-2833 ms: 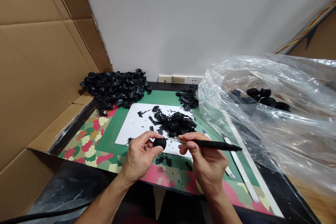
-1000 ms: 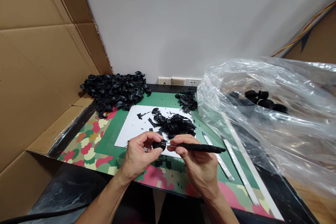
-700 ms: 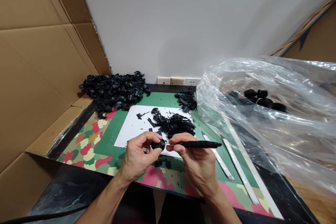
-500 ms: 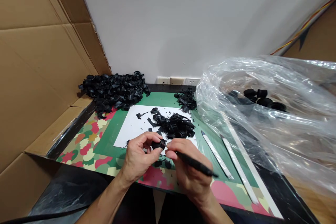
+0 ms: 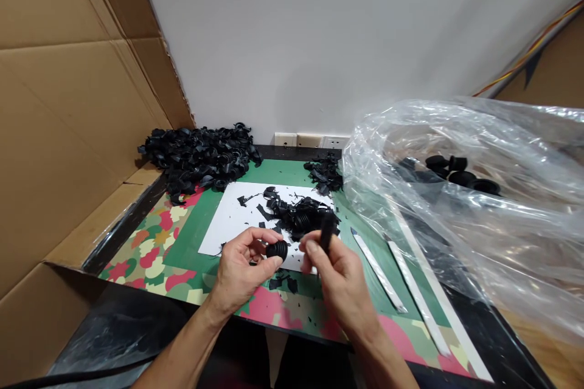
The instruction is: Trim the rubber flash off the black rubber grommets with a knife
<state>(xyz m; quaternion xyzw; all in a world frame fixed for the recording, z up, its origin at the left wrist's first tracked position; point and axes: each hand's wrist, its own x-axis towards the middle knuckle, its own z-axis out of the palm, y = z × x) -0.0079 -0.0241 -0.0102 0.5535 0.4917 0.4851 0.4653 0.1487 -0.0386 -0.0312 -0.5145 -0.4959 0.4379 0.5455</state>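
My left hand (image 5: 239, 270) pinches a small black ribbed rubber part (image 5: 277, 250) between thumb and fingertips, its ridges facing right. A short gap away, my right hand (image 5: 337, 270) is closed around a black pen-style craft knife (image 5: 326, 228), whose handle points up; its blade cannot be made out. Both hands are over the near edge of a white sheet (image 5: 216, 231). On that sheet lies a heap of black rubber scraps and ribbed pieces (image 5: 301, 216). A few loose black shavings (image 5: 285, 282) are scattered below my hands.
A large pile of black rubber pieces (image 5: 201, 158) sits back left, a smaller scrap pile (image 5: 325, 173) back middle. Two white strips (image 5: 378, 270) lie right on the green mat (image 5: 182, 249). A clear plastic bag (image 5: 410, 127) holds black rubber parts (image 5: 460, 177). Cardboard (image 5: 68, 103) walls the left.
My right hand has drawn the craft knife away from the ribbed part, moving right and tipping its handle upright. The part has turned in my left hand, showing its ridges.
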